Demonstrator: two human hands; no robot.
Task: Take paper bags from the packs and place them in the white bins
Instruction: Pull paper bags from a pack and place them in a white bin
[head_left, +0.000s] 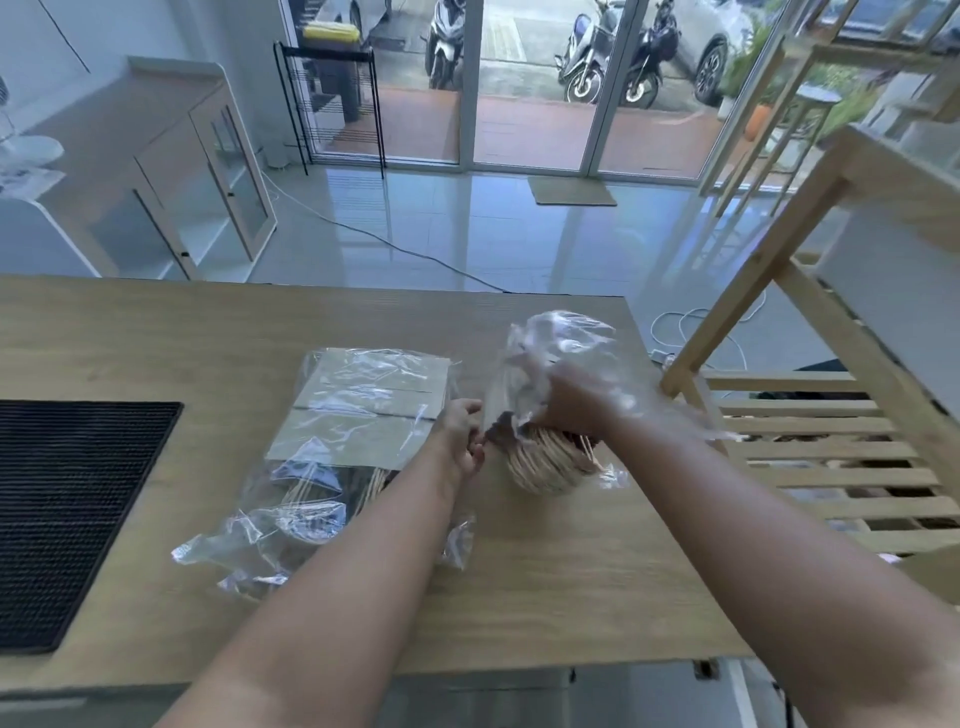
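Note:
A flat pack of brown paper bags in clear plastic lies on the wooden table, left of centre. To its right stands a second pack, a bundle of paper bags with twisted handles, its clear wrap bunched up above it. My right hand is inside that wrap, gripping the top of the bundle. My left hand pinches the wrap's edge at the bundle's left side. No white bin is clearly in view.
A black ribbed mat lies on the table at the left. A wooden slatted rack stands close to the table's right edge. Beyond the table are a tiled floor with cables, a white cabinet and glass doors.

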